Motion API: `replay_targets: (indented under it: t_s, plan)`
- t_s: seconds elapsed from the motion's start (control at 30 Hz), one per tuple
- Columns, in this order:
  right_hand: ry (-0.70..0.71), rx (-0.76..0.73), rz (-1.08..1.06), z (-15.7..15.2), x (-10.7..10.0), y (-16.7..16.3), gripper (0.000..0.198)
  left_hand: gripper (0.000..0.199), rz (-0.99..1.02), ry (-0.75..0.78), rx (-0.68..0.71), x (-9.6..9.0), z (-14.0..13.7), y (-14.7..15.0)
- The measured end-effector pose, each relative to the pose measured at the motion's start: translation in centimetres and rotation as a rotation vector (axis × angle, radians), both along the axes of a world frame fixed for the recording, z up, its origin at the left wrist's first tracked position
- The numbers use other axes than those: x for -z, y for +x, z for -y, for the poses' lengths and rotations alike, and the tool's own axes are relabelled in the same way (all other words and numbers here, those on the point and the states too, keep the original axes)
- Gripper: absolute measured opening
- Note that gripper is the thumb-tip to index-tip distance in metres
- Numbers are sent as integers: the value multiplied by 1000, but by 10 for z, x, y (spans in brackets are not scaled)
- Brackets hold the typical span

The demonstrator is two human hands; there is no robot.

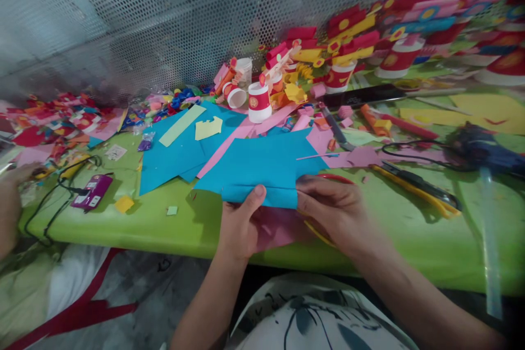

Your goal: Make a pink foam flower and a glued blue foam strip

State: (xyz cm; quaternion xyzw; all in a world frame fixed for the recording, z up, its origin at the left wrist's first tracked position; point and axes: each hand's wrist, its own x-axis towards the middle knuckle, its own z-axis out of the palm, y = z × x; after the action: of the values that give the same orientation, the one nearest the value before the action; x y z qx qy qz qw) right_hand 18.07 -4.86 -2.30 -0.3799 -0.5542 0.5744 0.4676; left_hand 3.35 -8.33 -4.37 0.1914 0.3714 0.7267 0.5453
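Observation:
A sheet of blue paper (262,158) is held just above the table, its near edge folded or rolled over toward me. My left hand (241,224) grips that edge from below, the thumb pressed on top of the fold. At the right end of the fold, my right hand (334,205) pinches the paper between thumb and fingers. Red and yellow curved edges, perhaps scissor handles, show around my right hand; most of that object is hidden. Beneath my hands lies a piece of pink paper (279,227).
More blue sheets (172,156) lie on the green table (197,229). Red-and-white paper cups (259,104) with coloured rolls stand behind. A yellow-and-black cutter (422,191) and a glue gun (488,147) are at right. Another person's arm (10,208) is at left, near a purple box (92,192).

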Motion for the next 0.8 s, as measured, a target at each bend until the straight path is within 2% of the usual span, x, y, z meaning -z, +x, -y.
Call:
replay_targets:
  t_s: [0.17, 0.33, 0.43, 0.53, 0.63, 0.8]
  plan:
    - [-90, 32, -57, -1, 8, 0, 13, 38, 29, -62, -16, -5, -1, 1]
    - [-229, 18, -144, -2, 10, 1, 14, 37, 72, -39, 3, -7, -3, -1]
    - [-282, -18, -178, -2, 11, 2, 12, 36, 73, -84, 3, -7, -4, -4]
    - [-228, -18, -171, -2, 13, 3, 12, 40, 69, -129, 14, -8, -4, -6]
    - [-97, 29, -98, -2, 15, 4, 11, 45, 47, -105, 43, -7, -3, -7]
    - [15, 97, -7, 1, 14, 4, 4, 31, 25, -108, -4, -3, -2, -5]
